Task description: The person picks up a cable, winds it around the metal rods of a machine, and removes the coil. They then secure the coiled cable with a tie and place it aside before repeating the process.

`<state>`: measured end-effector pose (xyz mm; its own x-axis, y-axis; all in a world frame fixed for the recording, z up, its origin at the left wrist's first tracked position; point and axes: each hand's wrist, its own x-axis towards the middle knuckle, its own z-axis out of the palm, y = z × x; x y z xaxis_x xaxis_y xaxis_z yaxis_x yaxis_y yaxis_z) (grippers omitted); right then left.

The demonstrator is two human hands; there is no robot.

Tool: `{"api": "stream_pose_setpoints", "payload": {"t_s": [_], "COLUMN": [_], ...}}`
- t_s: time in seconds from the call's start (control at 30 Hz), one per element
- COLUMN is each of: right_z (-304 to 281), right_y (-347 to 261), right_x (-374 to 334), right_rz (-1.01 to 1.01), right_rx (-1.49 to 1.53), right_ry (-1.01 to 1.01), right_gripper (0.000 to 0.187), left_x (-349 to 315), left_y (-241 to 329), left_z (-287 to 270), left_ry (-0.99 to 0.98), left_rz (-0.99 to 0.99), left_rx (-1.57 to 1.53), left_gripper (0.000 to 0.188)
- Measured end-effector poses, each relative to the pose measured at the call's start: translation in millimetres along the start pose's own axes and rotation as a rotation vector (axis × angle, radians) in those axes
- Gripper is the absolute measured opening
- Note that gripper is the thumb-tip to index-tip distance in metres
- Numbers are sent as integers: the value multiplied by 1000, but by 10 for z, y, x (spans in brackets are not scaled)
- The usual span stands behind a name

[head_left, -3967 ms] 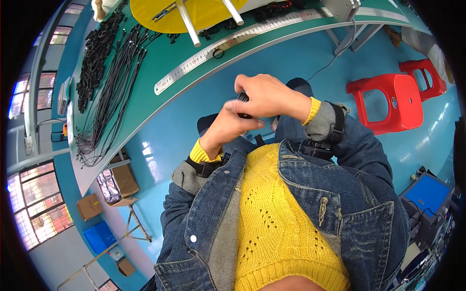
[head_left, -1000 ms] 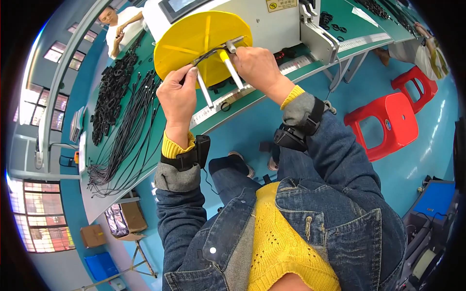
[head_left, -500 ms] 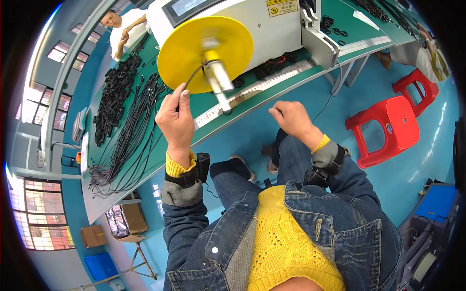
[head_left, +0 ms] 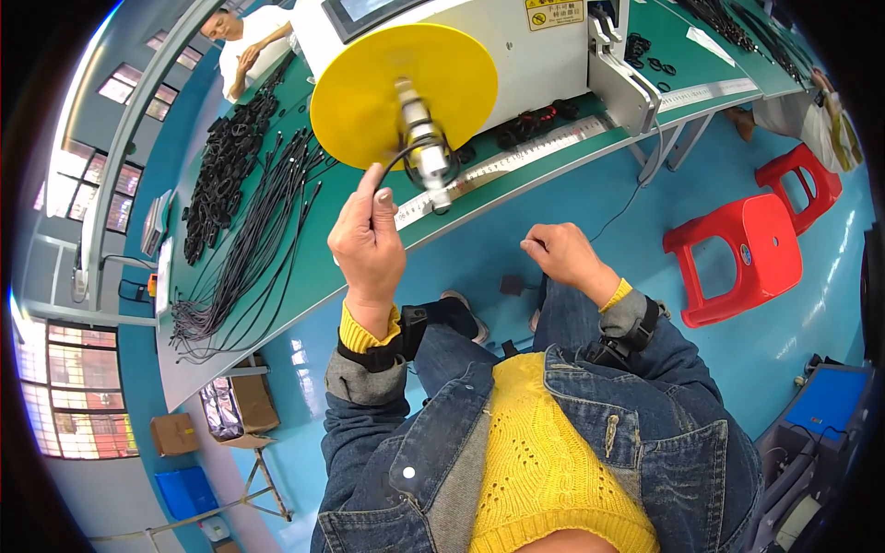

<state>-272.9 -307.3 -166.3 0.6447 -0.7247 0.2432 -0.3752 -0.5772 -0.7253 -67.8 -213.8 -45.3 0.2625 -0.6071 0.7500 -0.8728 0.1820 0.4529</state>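
In front of me a yellow disc [head_left: 369, 92] on a white machine [head_left: 544, 64] carries a metal winding spindle [head_left: 422, 129], blurred by motion. A black cable [head_left: 396, 164] loops around the spindle, its trailing part running to my left hand [head_left: 369, 240]. That hand pinches the cable between thumb and forefinger, just below the disc. My right hand [head_left: 570, 256] hovers over the floor in front of the table edge, away from the machine. Its fingers are curled in, and nothing shows in them.
Straight black cables [head_left: 267, 221] and a heap of coiled black cables [head_left: 221, 175] lie on the green table [head_left: 304, 276]. A ruler strip [head_left: 525, 161] follows its front edge. Red stools [head_left: 742, 253] stand at right. A person [head_left: 253, 46] sits across the table.
The spindle has turned, and the cable now loops around it. My left hand has shifted slightly right and down in view, still pinching the cable. My right hand appears slightly lower.
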Motion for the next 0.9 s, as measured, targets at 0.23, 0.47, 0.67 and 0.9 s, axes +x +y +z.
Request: {"api": "stream_pose_setpoints", "payload": {"t_s": [0.23, 0.47, 0.67, 0.9], "right_z": [-61, -366, -454, -413], "right_y": [-74, -603, -805, -652], "right_x": [27, 494, 795, 1038], "right_rz": [-10, -294, -301, -360], "right_rx": [12, 140, 87, 255], "right_ry": [-11, 295, 326, 237], "right_gripper": [17, 17, 46, 93], "left_x": [-40, 268, 280, 307], "left_y": [92, 414, 576, 395], "left_z": [90, 12, 31, -17], "left_ry": [-74, -261, -265, -398], "left_rz": [-26, 212, 222, 39], "left_rx": [-42, 549, 624, 536], "left_gripper": [28, 27, 30, 44]}}
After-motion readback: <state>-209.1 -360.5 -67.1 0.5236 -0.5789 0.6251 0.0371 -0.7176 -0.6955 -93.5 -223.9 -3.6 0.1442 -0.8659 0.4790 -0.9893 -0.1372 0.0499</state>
